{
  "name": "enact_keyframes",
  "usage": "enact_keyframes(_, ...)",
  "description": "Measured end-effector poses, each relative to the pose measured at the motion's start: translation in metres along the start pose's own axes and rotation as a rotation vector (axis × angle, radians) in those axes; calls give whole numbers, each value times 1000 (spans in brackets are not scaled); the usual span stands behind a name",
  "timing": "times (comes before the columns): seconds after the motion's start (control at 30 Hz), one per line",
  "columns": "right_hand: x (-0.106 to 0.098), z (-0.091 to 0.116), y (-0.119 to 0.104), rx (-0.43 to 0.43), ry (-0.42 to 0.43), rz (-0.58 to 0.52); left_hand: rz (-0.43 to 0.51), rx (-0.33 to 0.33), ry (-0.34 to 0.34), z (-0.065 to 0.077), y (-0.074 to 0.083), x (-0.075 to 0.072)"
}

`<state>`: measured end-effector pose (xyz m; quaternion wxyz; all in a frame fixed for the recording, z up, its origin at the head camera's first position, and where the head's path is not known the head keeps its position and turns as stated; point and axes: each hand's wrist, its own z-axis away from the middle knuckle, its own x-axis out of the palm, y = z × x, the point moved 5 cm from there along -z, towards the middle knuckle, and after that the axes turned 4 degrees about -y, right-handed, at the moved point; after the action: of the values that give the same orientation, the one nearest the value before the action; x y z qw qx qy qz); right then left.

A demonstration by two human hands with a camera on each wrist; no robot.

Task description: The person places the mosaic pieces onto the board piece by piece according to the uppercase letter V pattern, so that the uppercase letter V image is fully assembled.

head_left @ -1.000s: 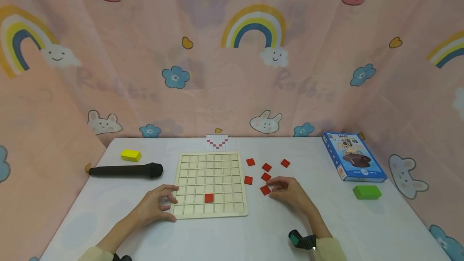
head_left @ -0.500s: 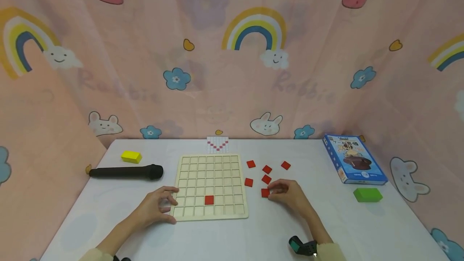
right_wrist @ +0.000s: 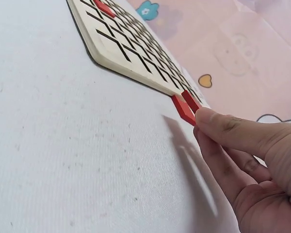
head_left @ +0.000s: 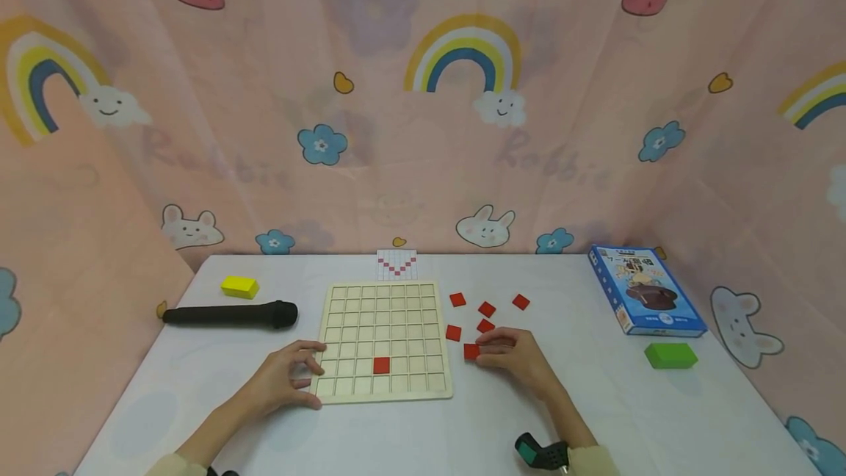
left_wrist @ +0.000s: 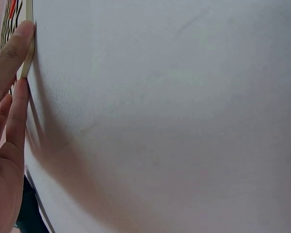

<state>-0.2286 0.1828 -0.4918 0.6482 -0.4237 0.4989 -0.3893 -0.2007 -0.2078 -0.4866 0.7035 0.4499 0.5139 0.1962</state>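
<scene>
In the head view, a pale square grid board (head_left: 360, 329) lies on the table with one red square tile (head_left: 381, 365) in a lower cell. My left hand (head_left: 280, 377) is at the board's near left corner, fingertips touching its edge; in the left wrist view the thumb and fingers (left_wrist: 18, 109) look fairly straight. Between thumb and fingertips, my right hand (head_left: 515, 358) pinches another red square tile (head_left: 471, 352), right of the board. The right wrist view shows that pinched tile (right_wrist: 191, 100) on edge, with a loose red tile (right_wrist: 183, 110) just behind it.
Several loose red tiles (head_left: 487, 308) lie right of the board. A pattern card (head_left: 397, 265) stands behind it. To the left are a black microphone (head_left: 228, 314) and a yellow block (head_left: 240, 286); to the right, a blue box (head_left: 651, 291) and a green block (head_left: 670, 355).
My right hand has taken hold of a red tile beside the board and moved it left, nearer the board's right edge. The left hand and the board stay in place.
</scene>
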Motion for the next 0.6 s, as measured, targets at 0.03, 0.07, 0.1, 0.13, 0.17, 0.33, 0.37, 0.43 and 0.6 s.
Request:
enact_keyframes(0.03, 2, -1, 0, 9, 7, -7, 0, -1, 0, 0, 0, 0)
enact_keyframes(0.07, 3, -2, 0, 15, 13, -13, 0, -3, 1, 0, 0, 0)
enact_keyframes(0.1, 5, -3, 0, 23, 19, -18, 1, -6, 2, 0, 0, 0)
enact_keyframes(0.13, 7, -4, -1, 28, 22, -27, 2, -7, 2, 0, 0, 0)
enact_keyframes(0.17, 8, -4, -1, 33, 25, -30, 3, -7, 2, 0, 0, 0)
enact_keyframes(0.33, 15, -7, -5, 33, 14, -58, 2, -8, 4, -1, 2, 0)
enact_keyframes(0.37, 16, -8, -5, 30, 8, -59, 2, -11, 5, -1, 1, 0)
enact_keyframes(0.43, 19, -9, -6, 21, -2, -71, 3, -14, 6, -1, 1, 0)
enact_keyframes(0.6, 28, -11, -10, 1, -26, -83, 5, -11, 4, 0, 0, 0)
